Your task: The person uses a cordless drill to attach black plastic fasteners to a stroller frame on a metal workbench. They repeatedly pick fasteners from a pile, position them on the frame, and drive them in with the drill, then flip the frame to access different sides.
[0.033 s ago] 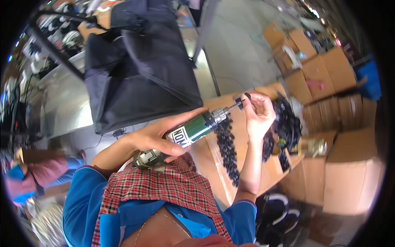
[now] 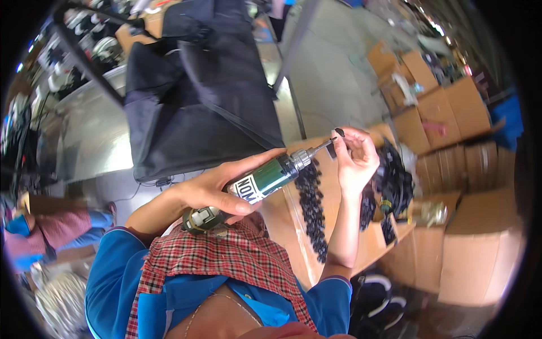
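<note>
Left hand [image 2: 217, 189] wrapped around the body of a green electric screwdriver [image 2: 257, 183], held slantwise in the air above the cardboard work surface [image 2: 293, 226]; its bit points up and to the right. Right hand [image 2: 355, 161] pinches a small black part [image 2: 339, 132] at the bit's tip, fingers closed narrowly on it. Rows of small black parts [image 2: 312, 206] lie just below the tool. A black bag [image 2: 197, 85] bounds the space on the left, stacked cardboard boxes [image 2: 446, 107] on the right; bare floor [image 2: 333, 73] lies open beyond.
</note>
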Action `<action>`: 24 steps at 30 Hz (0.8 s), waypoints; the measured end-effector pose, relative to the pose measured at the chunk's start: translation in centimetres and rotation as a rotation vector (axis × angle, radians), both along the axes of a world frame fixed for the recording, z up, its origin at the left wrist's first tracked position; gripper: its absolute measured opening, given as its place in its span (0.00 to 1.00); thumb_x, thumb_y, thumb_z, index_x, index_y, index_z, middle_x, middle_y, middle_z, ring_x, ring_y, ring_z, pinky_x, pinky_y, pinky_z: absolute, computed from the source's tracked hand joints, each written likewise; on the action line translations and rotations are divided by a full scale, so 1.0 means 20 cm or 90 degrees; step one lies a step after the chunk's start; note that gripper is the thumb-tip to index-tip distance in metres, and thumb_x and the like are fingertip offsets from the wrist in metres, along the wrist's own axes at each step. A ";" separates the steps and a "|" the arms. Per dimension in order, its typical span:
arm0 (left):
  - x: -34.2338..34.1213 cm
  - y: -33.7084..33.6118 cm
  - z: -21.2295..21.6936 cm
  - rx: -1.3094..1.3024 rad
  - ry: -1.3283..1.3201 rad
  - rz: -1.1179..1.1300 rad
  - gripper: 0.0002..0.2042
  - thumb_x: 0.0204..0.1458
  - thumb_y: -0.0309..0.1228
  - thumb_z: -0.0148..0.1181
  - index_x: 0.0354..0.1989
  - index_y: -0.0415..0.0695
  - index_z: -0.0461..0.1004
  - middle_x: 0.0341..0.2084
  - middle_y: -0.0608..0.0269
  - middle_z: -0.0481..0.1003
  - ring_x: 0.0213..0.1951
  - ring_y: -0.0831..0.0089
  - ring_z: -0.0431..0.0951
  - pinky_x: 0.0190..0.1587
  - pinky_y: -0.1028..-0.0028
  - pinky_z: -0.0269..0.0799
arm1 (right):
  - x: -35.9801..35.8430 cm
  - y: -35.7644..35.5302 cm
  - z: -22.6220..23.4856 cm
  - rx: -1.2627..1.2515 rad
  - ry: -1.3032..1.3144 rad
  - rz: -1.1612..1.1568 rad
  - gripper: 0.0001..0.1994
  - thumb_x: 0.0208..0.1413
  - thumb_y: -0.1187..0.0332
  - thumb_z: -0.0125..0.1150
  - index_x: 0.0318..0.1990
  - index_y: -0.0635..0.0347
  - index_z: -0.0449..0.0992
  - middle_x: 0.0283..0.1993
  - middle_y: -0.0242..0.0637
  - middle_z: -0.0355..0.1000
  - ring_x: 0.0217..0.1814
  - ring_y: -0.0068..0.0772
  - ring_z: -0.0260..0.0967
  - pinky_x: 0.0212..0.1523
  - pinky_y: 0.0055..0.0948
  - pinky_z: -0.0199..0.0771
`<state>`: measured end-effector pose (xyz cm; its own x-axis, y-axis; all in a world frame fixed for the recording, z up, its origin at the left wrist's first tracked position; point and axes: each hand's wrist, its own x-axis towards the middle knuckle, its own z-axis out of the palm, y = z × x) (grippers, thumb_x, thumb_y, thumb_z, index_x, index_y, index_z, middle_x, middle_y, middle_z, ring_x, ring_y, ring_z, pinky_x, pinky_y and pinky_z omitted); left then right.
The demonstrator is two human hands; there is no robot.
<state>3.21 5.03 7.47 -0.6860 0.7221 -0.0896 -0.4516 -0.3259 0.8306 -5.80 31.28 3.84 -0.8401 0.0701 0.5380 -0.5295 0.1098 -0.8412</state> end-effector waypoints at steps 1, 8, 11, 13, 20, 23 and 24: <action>0.03 -0.04 0.02 0.007 0.018 0.035 0.55 0.39 0.35 0.71 0.72 0.45 0.37 0.25 0.58 0.71 0.20 0.77 0.72 0.23 0.80 0.68 | -0.02 -0.08 0.06 0.031 0.017 0.009 0.11 0.48 0.84 0.66 0.40 0.67 0.77 0.37 0.37 0.76 0.38 0.23 0.74 0.42 0.22 0.77; 0.19 -0.37 0.10 -0.002 0.050 0.212 0.55 0.37 0.37 0.74 0.73 0.48 0.40 0.25 0.62 0.71 0.23 0.79 0.72 0.24 0.80 0.69 | -0.08 -0.61 0.31 0.154 0.211 0.137 0.13 0.46 0.88 0.63 0.41 0.68 0.79 0.37 0.41 0.76 0.37 0.25 0.74 0.39 0.22 0.76; 0.21 -0.55 0.05 0.015 0.092 0.246 0.56 0.37 0.35 0.73 0.73 0.49 0.39 0.26 0.62 0.71 0.24 0.77 0.73 0.25 0.78 0.70 | -0.05 -0.84 0.34 0.123 0.228 0.203 0.14 0.47 0.88 0.62 0.43 0.70 0.79 0.37 0.42 0.75 0.36 0.27 0.73 0.38 0.23 0.75; 0.23 -0.69 0.05 0.070 0.117 0.214 0.57 0.36 0.31 0.73 0.73 0.46 0.35 0.27 0.58 0.72 0.24 0.75 0.73 0.26 0.75 0.70 | -0.02 -0.94 0.39 0.164 0.222 0.259 0.14 0.51 0.85 0.60 0.47 0.72 0.77 0.40 0.45 0.72 0.41 0.31 0.73 0.42 0.25 0.75; 0.33 -1.22 -0.02 0.304 0.155 0.158 0.57 0.40 0.27 0.72 0.73 0.50 0.32 0.33 0.56 0.71 0.26 0.76 0.73 0.24 0.78 0.70 | -0.41 -1.63 0.28 0.268 -0.050 0.582 0.23 0.65 0.67 0.51 0.65 0.66 0.60 0.61 0.46 0.67 0.60 0.34 0.67 0.59 0.33 0.68; 0.27 -1.36 -0.04 0.310 0.207 0.135 0.57 0.41 0.31 0.72 0.72 0.45 0.30 0.37 0.54 0.72 0.25 0.79 0.73 0.24 0.80 0.69 | -0.91 -1.72 -0.10 0.574 -0.105 0.448 0.25 0.61 0.57 0.54 0.58 0.68 0.66 0.59 0.54 0.67 0.60 0.46 0.66 0.60 0.37 0.64; 0.27 -1.41 -0.03 0.306 0.222 0.146 0.58 0.41 0.32 0.72 0.72 0.44 0.29 0.38 0.54 0.73 0.24 0.79 0.73 0.24 0.80 0.69 | -1.06 -1.69 -0.21 0.684 -0.065 0.367 0.26 0.58 0.55 0.56 0.56 0.68 0.69 0.56 0.55 0.69 0.59 0.49 0.67 0.59 0.39 0.64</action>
<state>8.68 -23.11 6.87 -0.7583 0.4576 0.4643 -0.0558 -0.7551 0.6532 -26.96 -2.49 -0.27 -0.6429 -0.7657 0.0224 -0.6668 0.5449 -0.5084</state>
